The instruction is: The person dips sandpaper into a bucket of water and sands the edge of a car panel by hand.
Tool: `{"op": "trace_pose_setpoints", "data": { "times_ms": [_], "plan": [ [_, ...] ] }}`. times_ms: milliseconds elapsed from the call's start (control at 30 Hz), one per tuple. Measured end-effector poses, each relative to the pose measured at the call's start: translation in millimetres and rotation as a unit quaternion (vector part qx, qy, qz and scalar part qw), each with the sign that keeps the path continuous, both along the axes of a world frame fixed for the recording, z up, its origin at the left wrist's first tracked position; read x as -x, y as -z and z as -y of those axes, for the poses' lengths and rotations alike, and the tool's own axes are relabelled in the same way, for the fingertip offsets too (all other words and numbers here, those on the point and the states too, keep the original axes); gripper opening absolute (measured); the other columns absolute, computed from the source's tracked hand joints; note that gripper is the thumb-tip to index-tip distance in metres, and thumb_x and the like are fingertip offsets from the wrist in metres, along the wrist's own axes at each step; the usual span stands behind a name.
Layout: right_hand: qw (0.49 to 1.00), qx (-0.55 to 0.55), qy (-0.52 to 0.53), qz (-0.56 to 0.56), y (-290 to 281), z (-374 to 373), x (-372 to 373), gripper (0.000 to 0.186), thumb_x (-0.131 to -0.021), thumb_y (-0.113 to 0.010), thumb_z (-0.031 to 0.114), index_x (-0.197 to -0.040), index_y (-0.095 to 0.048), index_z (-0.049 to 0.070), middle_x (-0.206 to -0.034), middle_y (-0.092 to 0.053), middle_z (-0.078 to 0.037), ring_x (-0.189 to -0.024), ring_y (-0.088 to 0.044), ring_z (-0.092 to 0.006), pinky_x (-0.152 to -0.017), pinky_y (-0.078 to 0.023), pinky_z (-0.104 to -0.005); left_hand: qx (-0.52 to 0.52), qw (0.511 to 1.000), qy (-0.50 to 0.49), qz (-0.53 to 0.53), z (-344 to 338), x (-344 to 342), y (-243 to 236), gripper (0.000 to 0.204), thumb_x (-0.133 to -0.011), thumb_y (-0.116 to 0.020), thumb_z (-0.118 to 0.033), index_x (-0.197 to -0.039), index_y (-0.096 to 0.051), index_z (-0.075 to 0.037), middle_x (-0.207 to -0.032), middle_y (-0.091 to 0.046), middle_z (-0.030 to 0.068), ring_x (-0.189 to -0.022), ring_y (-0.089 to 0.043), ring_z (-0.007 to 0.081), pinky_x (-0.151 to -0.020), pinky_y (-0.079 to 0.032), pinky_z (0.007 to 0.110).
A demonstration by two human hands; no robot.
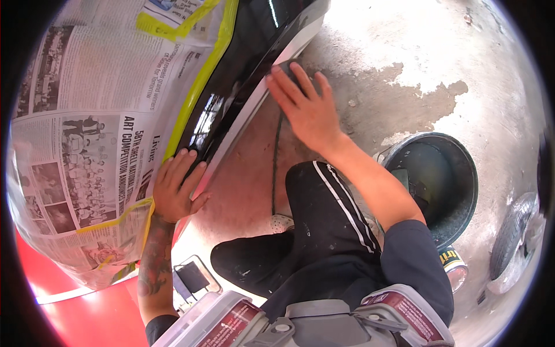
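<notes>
Pale car-panel edge [247,114] runs 1-to-7 o'clock, 10 o'clock off right hand [309,115]. Right nearer, fingers extended; can't tell if gripping. Left hand [176,188] released, fingertips against glossy black panel [245,55].

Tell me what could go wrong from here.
The left hand rests at the bright yellow tape strip edging printed newspaper sheets; shifting it might lift that edge. The right arm extends near the round black bucket holding what looks like liquid; drawing back could knock it, spilling onto the pale concrete floor.
</notes>
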State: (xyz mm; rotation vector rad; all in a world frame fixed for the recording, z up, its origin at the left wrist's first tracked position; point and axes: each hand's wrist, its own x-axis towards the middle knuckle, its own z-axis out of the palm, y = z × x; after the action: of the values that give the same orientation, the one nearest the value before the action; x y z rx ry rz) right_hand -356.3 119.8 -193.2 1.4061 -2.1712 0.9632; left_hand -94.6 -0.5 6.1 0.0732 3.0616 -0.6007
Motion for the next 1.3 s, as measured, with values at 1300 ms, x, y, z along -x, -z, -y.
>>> {"op": "trace_pose_setpoints", "data": {
  "times_ms": [1300],
  "plan": [
    [0.950, 0.154, -0.246, -0.113, -2, 13, -50, 0.045, -0.082, -0.060, 0.021, -0.127, -0.065, 0.023, -0.139, -0.051, 0.007, -0.134, -0.044, -0.0190, -0.108, -0.030, -0.0550, -0.007, 1.000, -0.016, 0.003, -2, 2, -1, 0.056, -0.086, -0.067, -0.051, -0.124, -0.066, -0.011, -0.136, -0.058, 0.0153, -0.127, -0.056, 0.0346, -0.099, -0.044, 0.048]
  ]
}}
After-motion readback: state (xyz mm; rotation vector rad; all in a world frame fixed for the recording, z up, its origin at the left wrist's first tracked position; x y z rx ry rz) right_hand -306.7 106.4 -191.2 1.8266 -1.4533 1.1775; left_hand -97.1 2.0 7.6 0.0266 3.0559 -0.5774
